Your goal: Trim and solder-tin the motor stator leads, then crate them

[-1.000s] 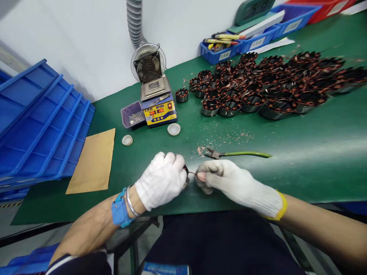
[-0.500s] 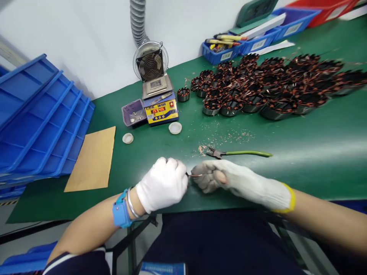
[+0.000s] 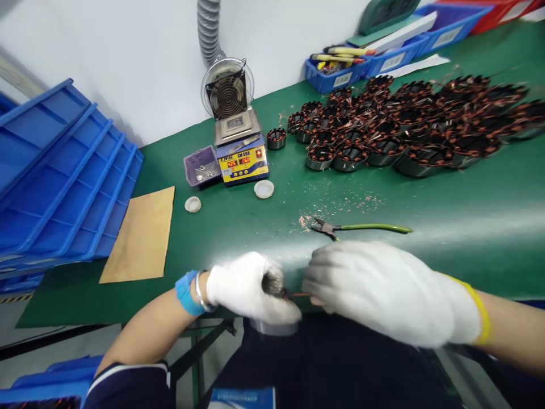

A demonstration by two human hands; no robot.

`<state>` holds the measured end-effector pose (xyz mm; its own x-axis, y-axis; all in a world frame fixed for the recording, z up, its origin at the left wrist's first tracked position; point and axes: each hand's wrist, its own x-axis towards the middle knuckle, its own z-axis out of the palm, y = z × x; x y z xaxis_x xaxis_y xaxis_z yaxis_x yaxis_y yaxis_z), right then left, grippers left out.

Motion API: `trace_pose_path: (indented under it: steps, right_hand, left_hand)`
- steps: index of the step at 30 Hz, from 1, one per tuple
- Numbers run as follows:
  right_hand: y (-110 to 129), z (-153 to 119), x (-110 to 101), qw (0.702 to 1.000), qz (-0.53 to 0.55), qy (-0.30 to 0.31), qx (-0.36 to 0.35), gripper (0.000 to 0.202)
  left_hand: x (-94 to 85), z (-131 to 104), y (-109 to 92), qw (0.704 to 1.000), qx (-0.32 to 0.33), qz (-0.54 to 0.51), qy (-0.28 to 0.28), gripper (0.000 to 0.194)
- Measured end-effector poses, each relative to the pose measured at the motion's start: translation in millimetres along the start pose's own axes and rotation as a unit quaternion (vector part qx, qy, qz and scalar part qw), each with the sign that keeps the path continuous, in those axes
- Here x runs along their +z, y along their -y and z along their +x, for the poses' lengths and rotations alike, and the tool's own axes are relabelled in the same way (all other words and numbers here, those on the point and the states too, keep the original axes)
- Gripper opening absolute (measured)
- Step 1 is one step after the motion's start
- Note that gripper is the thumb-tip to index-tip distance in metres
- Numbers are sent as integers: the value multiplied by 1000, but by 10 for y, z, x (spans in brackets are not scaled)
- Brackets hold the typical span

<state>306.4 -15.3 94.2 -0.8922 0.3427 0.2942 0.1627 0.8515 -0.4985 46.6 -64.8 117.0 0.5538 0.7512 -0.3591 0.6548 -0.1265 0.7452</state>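
We hold a stator [image 3: 272, 326] in our left hand [image 3: 249, 289] at the near edge of the table [image 3: 447, 204], just over our lap. The fingers are clenched around it, so only its grey rim shows under the glove, probably to keep it from turning. Our right hand [image 3: 383, 289] is just to the right and pinches a thin copper wire [image 3: 298, 295] that comes out of the stator; the wire lies between the two hands, and its end is hidden in the right fingertips. The cutters [image 3: 361, 228] lie a little farther, close to the right hand. The many stators [image 3: 404, 122] wait far right.
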Motion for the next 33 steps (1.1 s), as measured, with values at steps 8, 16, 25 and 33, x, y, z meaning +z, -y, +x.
trace_pose_path:
  steps: [8,16,25,33]
  right_hand:
    - [-110,37,287,962,187,5,200,55]
    - [-265,-90,94,936,36,-268,224,26]
    - [-295,-20,665,973,-2,-28,229,33]
    - [-306,169,755,971,-64,17,229,27]
  left_hand:
    - [191,-85,-185,783,188,519,-286,33]
    - [269,139,125,862,-58,409,-295,39]
    - [-144,-105,254,920,-237,217,-226,33]
    - [112,88,858,960,-53,200,-186,112]
